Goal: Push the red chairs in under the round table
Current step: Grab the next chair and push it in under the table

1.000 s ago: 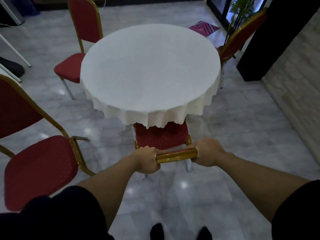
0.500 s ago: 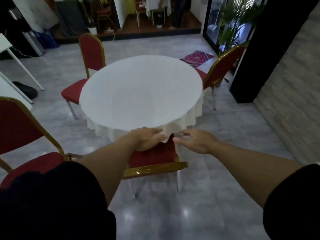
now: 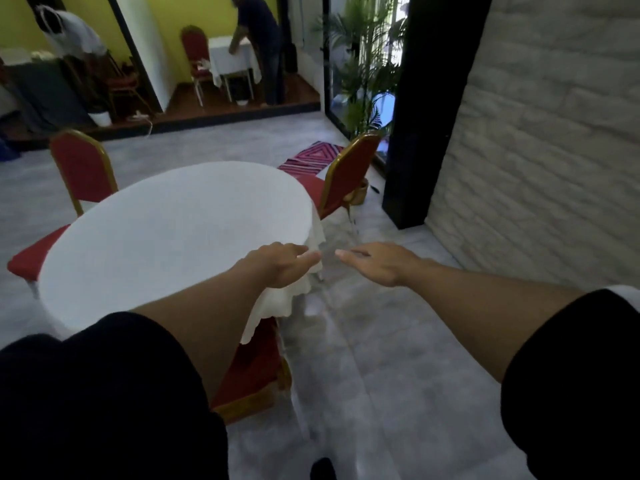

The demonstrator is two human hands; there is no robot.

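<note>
Round table (image 3: 166, 237) ringed by red chairs, both hands held out empty over its near-right edge

The table, draped in a white cloth (image 3: 277, 303), is taken as the landmark. Three chairs are seen around it: a near chair (image 3: 252, 372) pushed in under the near edge, its seat partly covered by the hanging cloth; a left chair (image 3: 83, 168) at the far-left side, its seat partly tucked beneath the top; a right chair (image 3: 346, 171) at the far-right side, set close against the edge. The left hand (image 3: 280, 263) is held over the near-right rim, fingers loosely spread, nothing gripped. The right hand (image 3: 377, 261) is held just right of the table, fingers extended, nothing gripped
</note>
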